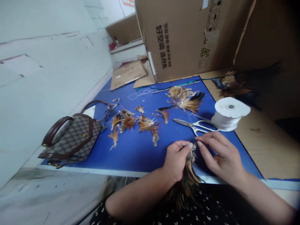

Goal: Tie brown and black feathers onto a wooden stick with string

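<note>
My left hand [177, 157] pinches the top of a bunch of brown and dark feathers [189, 178], whose long tips hang down over the table's front edge. Close to the same bound end, my right hand [221, 154] has thumb and forefinger pressed together; whatever lies between them is too small to make out. Just beyond the hands rest scissors [195, 125] with silver handles, blades pointing left. A white spool of ribbon [228, 114] stands right of the scissors. Small feather tufts [147, 123] lie scattered left of the blades, and a larger feather pile [185, 98] sits behind them.
A patterned handbag [77, 137] occupies the left end of the blue table [131, 156]. Behind rises a big cardboard box [182, 40], with flattened cardboard [128, 74] beside it. More dark feathers [236, 86] lie on cardboard at right. White string [142, 93] curls on the tabletop.
</note>
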A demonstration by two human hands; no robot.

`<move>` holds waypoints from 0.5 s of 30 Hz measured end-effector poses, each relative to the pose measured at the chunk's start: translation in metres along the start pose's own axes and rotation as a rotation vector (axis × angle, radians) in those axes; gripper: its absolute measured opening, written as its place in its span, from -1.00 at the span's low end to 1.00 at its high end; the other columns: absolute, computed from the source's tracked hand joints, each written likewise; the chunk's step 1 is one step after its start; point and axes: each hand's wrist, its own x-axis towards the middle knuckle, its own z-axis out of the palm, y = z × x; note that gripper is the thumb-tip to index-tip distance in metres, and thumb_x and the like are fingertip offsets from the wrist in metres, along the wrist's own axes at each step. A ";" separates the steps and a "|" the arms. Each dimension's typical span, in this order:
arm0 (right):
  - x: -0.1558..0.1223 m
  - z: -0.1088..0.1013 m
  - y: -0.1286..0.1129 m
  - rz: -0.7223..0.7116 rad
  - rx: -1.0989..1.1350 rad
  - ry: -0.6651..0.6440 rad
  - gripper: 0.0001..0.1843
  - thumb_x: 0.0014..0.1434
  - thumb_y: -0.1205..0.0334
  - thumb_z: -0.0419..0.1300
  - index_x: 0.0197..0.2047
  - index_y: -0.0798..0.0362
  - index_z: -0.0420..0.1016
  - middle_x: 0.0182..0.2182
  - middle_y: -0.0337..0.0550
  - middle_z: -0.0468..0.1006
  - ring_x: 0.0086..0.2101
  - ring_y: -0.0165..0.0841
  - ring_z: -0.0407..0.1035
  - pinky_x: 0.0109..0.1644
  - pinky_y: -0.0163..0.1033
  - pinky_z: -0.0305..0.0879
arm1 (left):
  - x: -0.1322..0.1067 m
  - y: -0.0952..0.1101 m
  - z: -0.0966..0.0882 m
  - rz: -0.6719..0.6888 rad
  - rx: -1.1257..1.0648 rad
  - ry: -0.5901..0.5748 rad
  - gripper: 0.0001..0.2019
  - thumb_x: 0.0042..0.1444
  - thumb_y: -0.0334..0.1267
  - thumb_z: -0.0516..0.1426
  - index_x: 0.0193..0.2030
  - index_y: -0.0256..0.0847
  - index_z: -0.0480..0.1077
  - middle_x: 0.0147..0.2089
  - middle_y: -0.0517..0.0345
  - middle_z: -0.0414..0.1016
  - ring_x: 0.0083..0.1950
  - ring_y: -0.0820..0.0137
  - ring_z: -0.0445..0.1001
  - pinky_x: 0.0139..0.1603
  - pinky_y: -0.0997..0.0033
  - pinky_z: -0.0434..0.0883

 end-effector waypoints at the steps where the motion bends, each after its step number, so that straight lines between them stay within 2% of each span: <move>1: 0.006 -0.004 0.002 -0.004 -0.014 0.010 -0.80 0.27 0.26 0.28 -0.05 -0.05 0.67 -0.18 -0.03 0.59 -0.16 -0.17 0.52 -0.09 -0.05 0.50 | 0.000 0.000 0.000 -0.005 0.016 -0.001 -0.61 -0.05 -0.06 0.45 -0.24 -0.31 0.52 -0.47 0.18 0.50 -0.51 0.51 0.41 -0.41 0.47 0.39; 3: 0.021 -0.012 0.007 0.016 0.008 -0.017 -0.82 0.28 0.20 0.29 -0.08 -0.06 0.69 -0.16 -0.02 0.61 -0.14 -0.15 0.53 -0.06 -0.03 0.50 | -0.001 -0.001 0.001 -0.023 0.045 -0.023 -0.60 -0.03 -0.03 0.43 -0.23 -0.30 0.50 -0.53 0.22 0.45 -0.59 0.51 0.36 -0.53 0.50 0.32; 5: 0.039 -0.018 0.016 0.070 0.116 -0.142 -0.81 0.31 0.14 0.28 -0.09 -0.07 0.71 -0.14 -0.04 0.64 -0.12 -0.17 0.53 -0.03 -0.05 0.50 | -0.002 -0.001 0.001 -0.050 0.070 -0.064 -0.59 0.00 0.00 0.40 -0.21 -0.29 0.48 -0.56 0.23 0.43 -0.64 0.51 0.31 -0.62 0.51 0.22; 7: 0.055 -0.019 0.027 0.171 0.281 -0.391 -0.77 0.31 0.07 0.29 -0.08 -0.06 0.73 -0.14 -0.07 0.68 -0.13 -0.21 0.54 -0.06 -0.12 0.50 | -0.004 -0.002 0.002 -0.069 0.081 -0.110 -0.59 0.01 0.02 0.39 -0.21 -0.29 0.47 -0.55 0.20 0.44 -0.66 0.51 0.30 -0.66 0.52 0.18; 10: 0.071 -0.011 0.044 0.383 0.546 -0.765 -0.65 0.23 -0.04 0.34 -0.04 -0.01 0.72 -0.33 -0.17 0.67 -0.40 -0.38 0.47 -0.33 -0.29 0.40 | -0.007 -0.003 0.004 -0.101 0.081 -0.165 -0.61 0.00 0.00 0.40 -0.28 -0.30 0.47 -0.51 0.16 0.46 -0.65 0.53 0.31 -0.65 0.52 0.18; 13: 0.075 0.003 0.055 0.506 0.746 -0.980 -0.55 0.12 -0.07 0.41 -0.02 0.04 0.71 -0.50 -0.29 0.56 -0.54 -0.49 0.31 -0.45 -0.36 0.26 | -0.008 -0.003 0.006 -0.152 0.105 -0.201 -0.61 0.01 0.01 0.38 -0.34 -0.32 0.47 -0.55 0.17 0.42 -0.68 0.54 0.27 -0.66 0.51 0.17; 15: 0.072 0.011 0.057 0.517 0.815 -1.021 -0.59 0.08 -0.05 0.45 -0.12 0.08 0.72 -0.50 -0.28 0.56 -0.54 -0.49 0.29 -0.44 -0.36 0.25 | -0.009 -0.002 0.006 -0.180 0.116 -0.220 -0.61 0.03 0.02 0.37 -0.37 -0.34 0.48 -0.61 0.21 0.35 -0.70 0.54 0.24 -0.66 0.50 0.17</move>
